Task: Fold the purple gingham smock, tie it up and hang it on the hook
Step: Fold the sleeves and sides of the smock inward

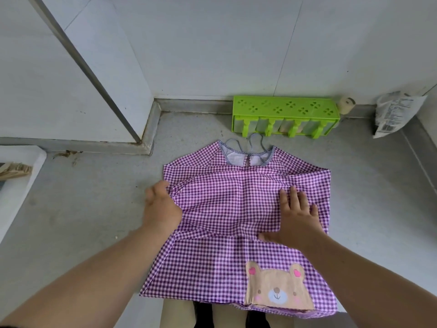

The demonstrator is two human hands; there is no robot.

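The purple gingham smock [227, 209] lies flat on the grey counter [89, 209], neck away from me, both sleeves folded in across the chest. A brown bear pocket [276, 287] sits at its lower right hem. Thin neck ties [255, 140] trail from the collar toward the back. My left hand [160, 207] rests at the smock's left edge, fingers curled into the fabric fold there. My right hand [295, 216] lies flat on the folded right sleeve, fingers straight and spread, thumb pointing left. No hook is visible.
A green plastic rack [283, 110] with pegs stands against the white tiled wall behind the smock. A white printed bag [397, 112] leans at the back right. A white tray edge [19, 185] sits at the left. My legs show below the counter's front edge.
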